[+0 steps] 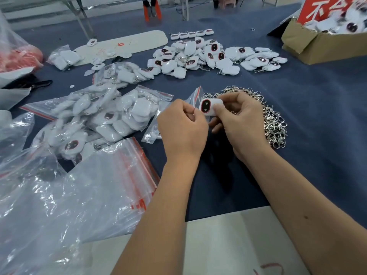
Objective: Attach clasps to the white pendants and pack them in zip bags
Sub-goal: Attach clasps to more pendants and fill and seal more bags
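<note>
The right hand [236, 120] holds a white pendant [209, 106] between thumb and curled fingers, just above the blue table [317, 116]. The pendant's long axis runs roughly left to right, and its dark oval face is turned toward the left hand [181, 126]. That hand sits touching or nearly touching the pendant's left end, fingers curled tight with thumb and forefinger pressed together as if pinching something small; whether a clasp is in that pinch I cannot tell, since the fingers hide it.

The coming move, as I judge it, turns on that left end of the pendant: the clasp has to go on where the two hands meet, so the left hand is the one placed to do the fine work while the right steadies the body.

Directly behind and under the right hand lies the heap of metal clasps [274, 124], nearer to that hand than to the left. A small zip bag [195, 95] lies just beyond the pendant. To the left are filled zip bags [111, 112] of pendants and a stack of empty bags [111, 175]. Further back lies a loose pile of pendants [208, 56], and a cardboard box [321, 46] stands at the far right
</note>
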`<action>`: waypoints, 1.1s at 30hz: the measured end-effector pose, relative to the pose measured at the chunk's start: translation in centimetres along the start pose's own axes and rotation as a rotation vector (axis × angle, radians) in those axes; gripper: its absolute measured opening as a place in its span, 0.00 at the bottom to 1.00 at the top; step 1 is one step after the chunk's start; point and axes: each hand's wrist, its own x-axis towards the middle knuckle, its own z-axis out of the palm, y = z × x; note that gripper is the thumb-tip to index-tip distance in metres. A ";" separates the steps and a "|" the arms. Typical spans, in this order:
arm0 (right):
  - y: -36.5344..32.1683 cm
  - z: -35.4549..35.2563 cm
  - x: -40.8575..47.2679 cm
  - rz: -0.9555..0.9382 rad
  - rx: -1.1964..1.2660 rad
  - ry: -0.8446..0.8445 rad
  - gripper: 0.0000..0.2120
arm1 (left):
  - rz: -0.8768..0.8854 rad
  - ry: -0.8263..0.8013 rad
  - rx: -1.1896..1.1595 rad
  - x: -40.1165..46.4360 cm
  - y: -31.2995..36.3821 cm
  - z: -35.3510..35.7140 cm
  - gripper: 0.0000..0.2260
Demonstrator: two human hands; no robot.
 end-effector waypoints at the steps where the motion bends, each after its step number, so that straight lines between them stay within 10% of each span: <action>1: 0.0 0.0 -0.1 -0.015 -0.037 -0.004 0.04 | 0.008 -0.013 0.000 0.0 0.0 0.0 0.07; 13: -0.3 -0.1 -0.5 -0.213 -0.341 -0.039 0.03 | 0.184 -0.003 -0.064 -0.3 0.7 0.0 0.05; 18: -1.2 -0.5 -0.5 -0.225 -0.324 -0.473 0.13 | 0.182 0.041 -0.132 -0.3 0.8 0.0 0.03; 25: -2.7 -0.3 5.0 -0.342 -0.675 0.157 0.16 | 0.195 -0.131 -0.008 -0.5 0.6 0.9 0.06; 33: -1.0 0.0 15.4 -0.076 -1.460 -0.319 0.27 | 0.287 -0.328 0.151 -1.4 0.6 1.5 0.02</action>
